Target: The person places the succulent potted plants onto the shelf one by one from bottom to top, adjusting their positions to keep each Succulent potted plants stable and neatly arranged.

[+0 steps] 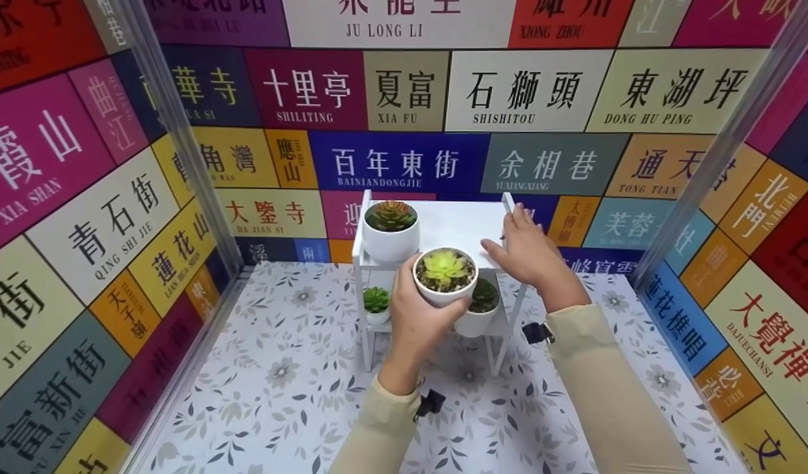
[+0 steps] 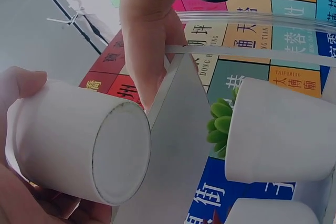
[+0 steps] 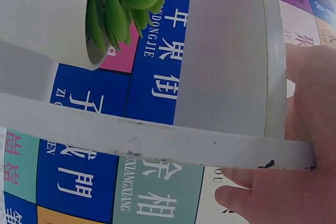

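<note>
My left hand (image 1: 427, 313) grips a white pot (image 2: 79, 142) holding a yellow-green succulent (image 1: 445, 264), in front of a white two-tier shelf (image 1: 459, 224). The pot tilts so its plant faces the head camera. At the shelf's upper right corner, my right hand (image 1: 532, 253) holds the frame, thumb on the inner side and fingers on the outer side of the post (image 3: 157, 142). A white pot (image 1: 392, 240) with a reddish-green succulent stands at the left of the top tier.
On the lower tier, a small bright green succulent (image 1: 377, 299) sits at left and a white pot (image 1: 476, 322) with a darker plant at right. A leaf-patterned cloth (image 1: 285, 395) lies underneath. Sign-printed walls (image 1: 404, 158) enclose the back and sides, with clear corner posts (image 1: 700, 145).
</note>
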